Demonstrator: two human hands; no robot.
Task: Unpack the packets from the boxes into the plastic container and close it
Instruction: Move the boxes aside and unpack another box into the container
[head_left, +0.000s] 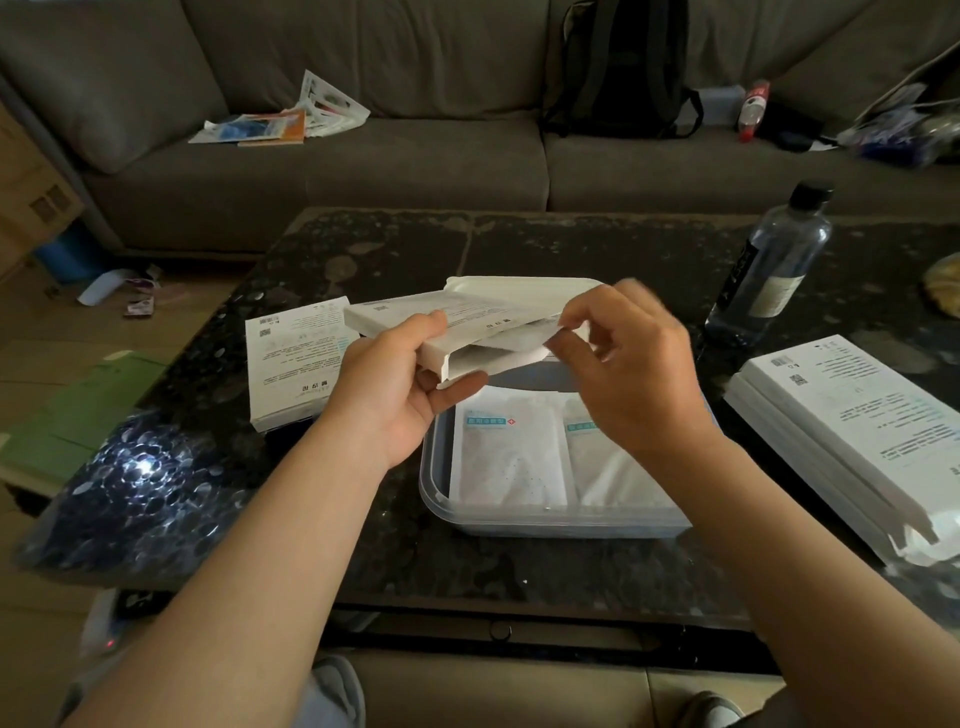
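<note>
The clear plastic container (550, 526) sat open on the dark speckled desk (519, 571), with two white packets (506, 457) already lying flat inside. Just above it, the left hand (395, 387) gripped a flat white cardboard box (457, 317) and the right hand (631, 364) pinched its open end. The white lid (524, 287) lay behind, not yet on. More white boxes (852, 431) waited at the sides; I could not tell if they were empty.

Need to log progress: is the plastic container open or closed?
Open. The container has no lid on it, and packets lie visible inside.
</note>
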